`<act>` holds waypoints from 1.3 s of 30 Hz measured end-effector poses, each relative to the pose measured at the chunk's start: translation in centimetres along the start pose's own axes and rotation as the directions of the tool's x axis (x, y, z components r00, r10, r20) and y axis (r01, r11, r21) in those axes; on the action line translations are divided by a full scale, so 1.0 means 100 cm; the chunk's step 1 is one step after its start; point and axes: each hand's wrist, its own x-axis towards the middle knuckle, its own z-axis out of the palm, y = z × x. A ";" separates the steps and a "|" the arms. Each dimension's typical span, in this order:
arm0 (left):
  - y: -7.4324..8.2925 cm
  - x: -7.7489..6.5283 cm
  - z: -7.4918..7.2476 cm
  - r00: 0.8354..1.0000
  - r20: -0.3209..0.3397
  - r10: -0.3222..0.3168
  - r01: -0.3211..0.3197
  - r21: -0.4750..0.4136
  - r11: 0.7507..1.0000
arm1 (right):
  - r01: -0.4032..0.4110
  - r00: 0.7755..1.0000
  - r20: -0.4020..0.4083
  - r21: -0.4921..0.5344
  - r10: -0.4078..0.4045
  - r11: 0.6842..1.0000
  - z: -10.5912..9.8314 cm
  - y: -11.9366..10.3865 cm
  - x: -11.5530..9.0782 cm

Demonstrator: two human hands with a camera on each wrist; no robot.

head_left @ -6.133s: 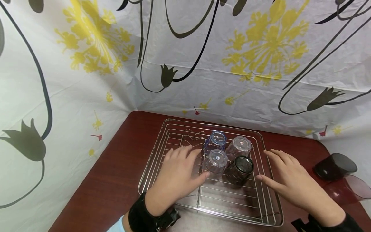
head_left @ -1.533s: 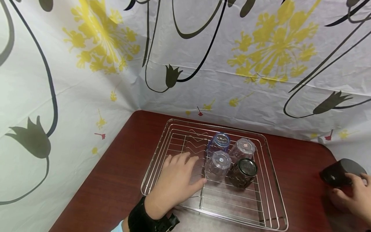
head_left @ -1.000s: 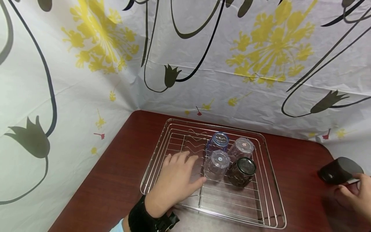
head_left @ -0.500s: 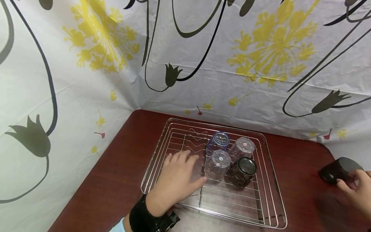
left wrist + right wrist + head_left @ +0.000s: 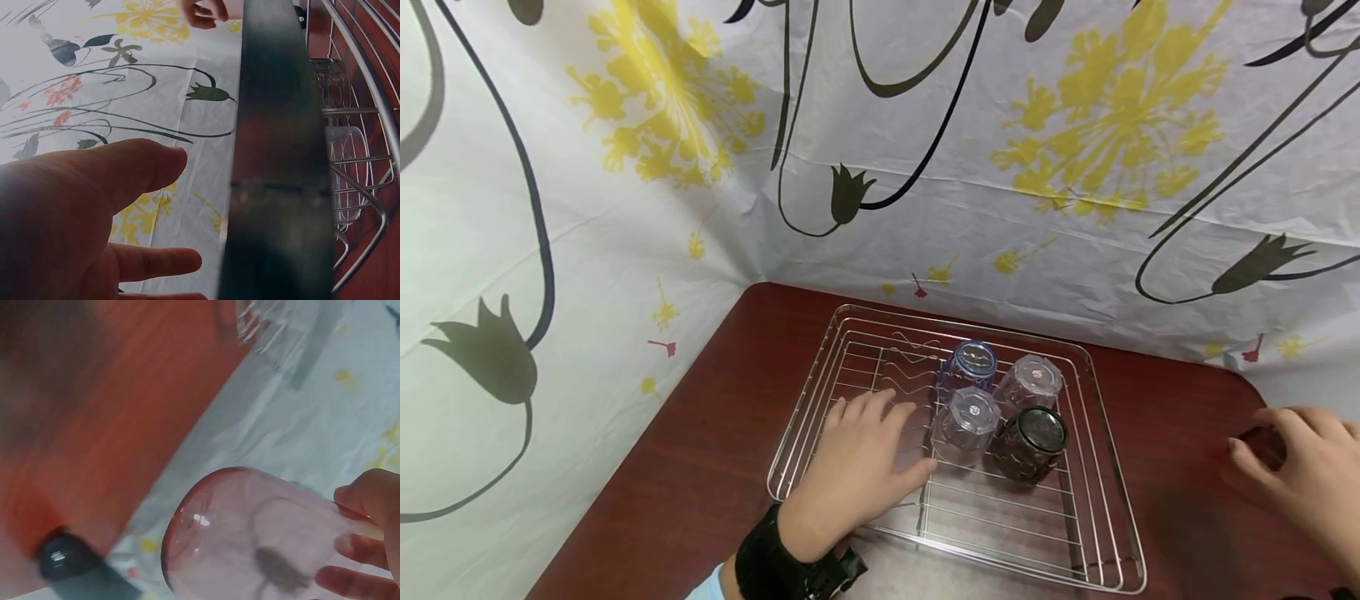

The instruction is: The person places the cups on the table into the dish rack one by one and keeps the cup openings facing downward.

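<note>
My right hand (image 5: 1311, 467) grips a transparent pink-red glass tumbler (image 5: 244, 531) off the table at the right; in the head view the hand covers most of it. Fingertips press on its side near the wide end in the right wrist view. My left hand (image 5: 853, 475) hovers over the left part of a wire rack (image 5: 1000, 508), fingers spread and holding nothing. Beside its thumb, upside down on the rack, are a clear glass (image 5: 964, 427), a blue glass (image 5: 967, 367), a second clear glass (image 5: 1028, 385) and a dark smoky glass (image 5: 1030, 446).
A dark cup (image 5: 65, 559) lies on its side on the table, hidden behind the right hand in the head view. The rack stands on a reddish-brown table (image 5: 677, 450). White patterned cloth (image 5: 925, 150) closes off the back and sides.
My right hand took hold of the red tumbler behind the dark cup, lifted it and brought it up and leftward in front of that cup. The left hand stayed in place.
</note>
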 end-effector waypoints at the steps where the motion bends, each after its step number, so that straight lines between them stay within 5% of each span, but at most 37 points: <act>1: 0.000 0.000 0.000 1.000 0.000 0.000 0.000 0.000 1.000 | 0.018 1.000 -0.019 0.014 -0.018 1.000 -0.002 -0.006 0.003; 5: 0.000 0.000 0.000 1.000 0.005 0.002 -0.002 0.005 1.000 | 0.126 0.984 -0.123 0.001 -0.125 0.992 -0.009 -0.033 0.013; 9: -0.001 0.000 0.001 1.000 0.006 0.002 -0.002 0.012 1.000 | 0.186 0.972 -0.140 -0.045 -0.190 0.982 -0.018 -0.058 0.021; 21: 0.002 -0.001 0.005 1.000 0.003 0.017 -0.017 0.018 1.000 | 0.220 0.975 0.014 -0.028 -0.220 0.975 -0.033 -0.101 0.031; 39: 0.001 -0.002 0.003 1.000 -0.006 0.023 -0.023 0.011 1.000 | 0.370 0.928 0.034 0.035 -0.371 0.929 -0.028 -0.157 0.038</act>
